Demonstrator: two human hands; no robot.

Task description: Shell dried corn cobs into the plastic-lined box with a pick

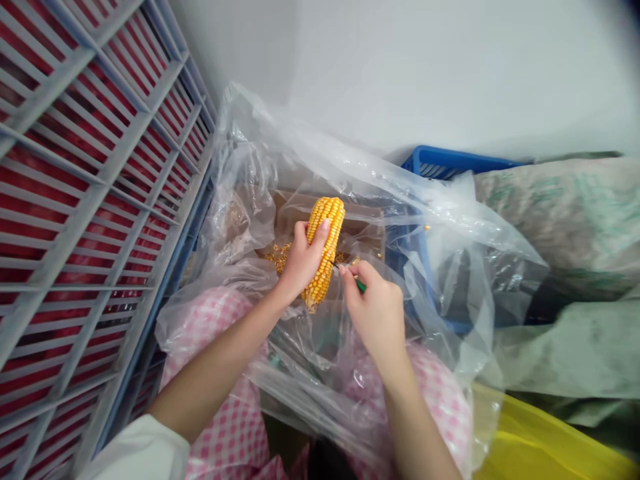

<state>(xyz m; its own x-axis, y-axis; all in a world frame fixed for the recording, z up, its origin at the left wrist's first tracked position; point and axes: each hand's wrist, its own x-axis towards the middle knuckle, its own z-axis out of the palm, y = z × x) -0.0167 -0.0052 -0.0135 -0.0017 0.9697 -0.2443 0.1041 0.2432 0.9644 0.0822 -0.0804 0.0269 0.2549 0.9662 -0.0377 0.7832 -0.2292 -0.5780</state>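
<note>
1 corn cob gripped in left fingers.

The corncob is over plastic sheeting, right of a crate.

glossy plastic sheeting, bumpy corn, smooth wall

clr plastic sheet | creased, see-thru | loose yel kernels on it
</note>
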